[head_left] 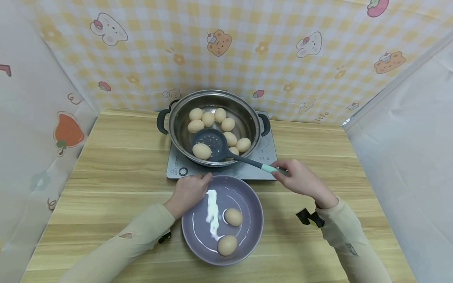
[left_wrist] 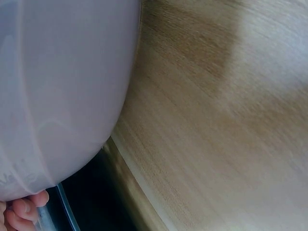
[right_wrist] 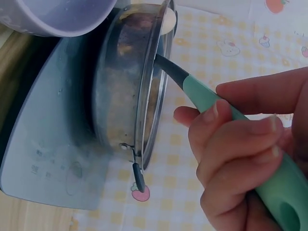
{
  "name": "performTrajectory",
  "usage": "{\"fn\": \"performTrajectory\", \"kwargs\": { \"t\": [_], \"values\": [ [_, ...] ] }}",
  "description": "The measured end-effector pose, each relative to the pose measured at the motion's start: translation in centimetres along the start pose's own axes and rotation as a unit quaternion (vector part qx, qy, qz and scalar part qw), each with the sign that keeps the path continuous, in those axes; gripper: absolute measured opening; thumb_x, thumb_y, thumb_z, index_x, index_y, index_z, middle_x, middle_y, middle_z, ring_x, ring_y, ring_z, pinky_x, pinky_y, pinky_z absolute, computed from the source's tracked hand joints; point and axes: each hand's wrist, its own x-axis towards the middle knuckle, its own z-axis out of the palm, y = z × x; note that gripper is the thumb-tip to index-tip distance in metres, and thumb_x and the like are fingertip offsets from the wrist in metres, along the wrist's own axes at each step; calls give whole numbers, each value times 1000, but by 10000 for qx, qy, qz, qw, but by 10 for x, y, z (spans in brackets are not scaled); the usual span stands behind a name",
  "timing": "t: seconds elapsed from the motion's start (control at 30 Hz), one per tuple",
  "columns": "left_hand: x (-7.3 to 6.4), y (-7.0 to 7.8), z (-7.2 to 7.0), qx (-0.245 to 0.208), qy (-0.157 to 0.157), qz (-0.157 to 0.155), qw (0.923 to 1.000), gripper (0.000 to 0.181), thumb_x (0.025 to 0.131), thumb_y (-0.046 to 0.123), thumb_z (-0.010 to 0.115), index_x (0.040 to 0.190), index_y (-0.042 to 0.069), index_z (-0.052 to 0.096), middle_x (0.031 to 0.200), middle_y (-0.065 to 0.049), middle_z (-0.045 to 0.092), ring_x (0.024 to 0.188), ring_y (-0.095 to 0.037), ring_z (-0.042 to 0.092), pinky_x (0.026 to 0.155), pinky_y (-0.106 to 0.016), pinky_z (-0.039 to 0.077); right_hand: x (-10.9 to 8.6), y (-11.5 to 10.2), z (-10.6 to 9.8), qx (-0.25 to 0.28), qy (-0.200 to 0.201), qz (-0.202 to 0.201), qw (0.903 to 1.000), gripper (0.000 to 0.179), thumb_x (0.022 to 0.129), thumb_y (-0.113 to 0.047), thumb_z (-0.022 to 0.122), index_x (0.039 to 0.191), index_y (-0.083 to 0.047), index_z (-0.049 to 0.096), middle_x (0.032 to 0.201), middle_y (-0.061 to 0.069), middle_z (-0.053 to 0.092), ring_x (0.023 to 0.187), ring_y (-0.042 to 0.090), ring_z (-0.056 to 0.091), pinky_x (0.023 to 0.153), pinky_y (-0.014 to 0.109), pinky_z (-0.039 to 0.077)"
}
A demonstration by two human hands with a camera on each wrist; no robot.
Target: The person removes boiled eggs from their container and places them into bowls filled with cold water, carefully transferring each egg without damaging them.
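My right hand (head_left: 297, 177) grips the green handle of a dark grey slotted skimmer (right_wrist: 202, 94), fingers curled round it. The skimmer's bowl reaches into a steel pot (head_left: 252, 112) and carries one egg (head_left: 201, 151) at its left side. Several other eggs (head_left: 228, 124) lie in the pot around it. Just in front, my left hand (head_left: 189, 192) holds the far left rim of a purple bowl (head_left: 198, 239). In the left wrist view, its fingertips (left_wrist: 26, 209) show at the bowl's edge. Inside the bowl lie two eggs (head_left: 233, 217).
Under the pot is a flat grey cooker (head_left: 177, 167) with markings on its surface. The pot has a black handle (head_left: 162, 121) at each side. A yellow checked sheet (head_left: 247, 59) hangs behind the wooden table (head_left: 120, 165), with pale panels on both sides.
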Motion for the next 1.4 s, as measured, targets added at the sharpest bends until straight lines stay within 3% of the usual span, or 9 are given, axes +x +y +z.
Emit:
{"fn": "performTrajectory", "kwargs": {
  "t": [0.3, 0.5, 0.8, 0.97, 1.17, 1.4],
  "values": [
    [0, 1, 0, -5, 28, 3, 10000, 9, 83, 16, 59, 90, 11, 58, 56, -2, 54, 36, -15, 45, 31, -28, 29, -7, 4, -10, 297, -60, 66, 9995, 14, 88, -4, 53, 96, 1, 64, 55, -4, 38, 41, 3, 26, 41, 20, 26],
    [0, 0, 1, -19, 87, 42, 10000, 7, 84, 16, 58, 90, 11, 58, 55, -2, 54, 35, -15, 45, 31, -27, 29, -19, 6, -20, 206, 37, 78, 9998, 15, 88, -5, 54, 97, 1, 64, 56, -4, 37, 41, 3, 26, 42, 21, 28],
    [0, -2, 4, -53, 226, 66, 9997, 7, 84, 16, 59, 88, 11, 58, 54, -3, 54, 35, -15, 45, 31, -28, 29, -53, 7, -32, 71, 176, -11, 9998, 16, 90, -10, 55, 98, 0, 64, 53, -7, 32, 40, 1, 21, 40, 21, 27],
    [0, -2, 4, -121, 311, 42, 9994, 7, 83, 18, 59, 85, 12, 57, 55, -2, 54, 36, -18, 46, 31, -30, 29, -76, 9, -32, -188, 409, -165, 9989, 15, 89, -11, 56, 99, -4, 65, 52, -12, 27, 41, -3, 19, 41, 20, 28],
    [1, -2, 5, -119, 332, 38, 9994, 7, 83, 18, 60, 84, 11, 57, 54, -2, 54, 36, -17, 46, 31, -30, 29, -104, 15, -28, -364, 639, -48, 9973, 12, 89, -12, 57, 98, -12, 65, 53, -16, 22, 43, -5, 16, 42, 20, 27],
    [0, -3, 7, -92, 241, 29, 9997, 8, 83, 17, 61, 87, 12, 57, 53, -2, 53, 35, -15, 43, 31, -28, 27, -131, 30, -21, -243, 850, -229, 9958, 17, 84, -3, 61, 94, -17, 64, 56, -15, 28, 46, -6, 22, 42, 18, 27]
  ]
}}
